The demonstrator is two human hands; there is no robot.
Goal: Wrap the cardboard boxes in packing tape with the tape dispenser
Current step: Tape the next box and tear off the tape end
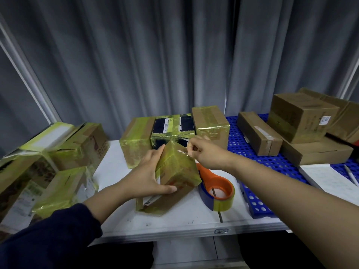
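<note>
One box (177, 167) (left hand (147, 177) grips, right hand (204, 154) pinches); one dispenser (210, 180) beside.

Centre: middle box (175, 167) on the surface (174, 220), tape dispenser (217, 188) just beside it on the right.
Back edge: three boxes (172, 129) side by side.
Left edge: piled boxes (58, 152).
Right edge: tray (242, 136) carrying stacked boxes (303, 117); notepad (330, 181) before it.

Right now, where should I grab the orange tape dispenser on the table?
Probably the orange handle, from the right and above. The tape dispenser lies on its side on the table, handle sticking out toward the held box, which blocks the left side.
</note>
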